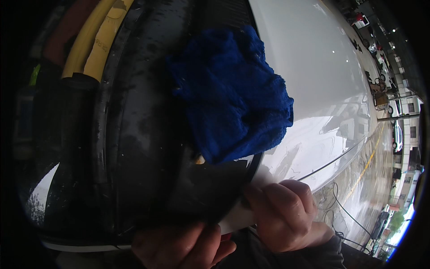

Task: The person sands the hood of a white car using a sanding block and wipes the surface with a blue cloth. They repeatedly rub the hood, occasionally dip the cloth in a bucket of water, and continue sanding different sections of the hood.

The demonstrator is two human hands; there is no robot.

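Note:
A bunched blue cloth point(233, 94) lies across the dark glass point(152, 134) and the edge of a glossy white vehicle panel point(309, 58). Below it, my right hand point(284, 215) is closed, its fingers curled and pressed together at the border of glass and white panel. Further left, my left hand point(183, 246) is also closed, low at the glass's near edge. Between the hands shows a pale, smooth surface point(236, 219), and a bit of red peeks out beside the left fingers. My fingers hide whatever they grip.
A yellow curved roll or tube point(94, 40) with a torn paper-like layer lies at the upper left. Dark cables point(354, 219) trail over wet ground at the right. Parked vehicles point(396, 136) and buildings stand beyond, with a yellow ground line point(365, 163).

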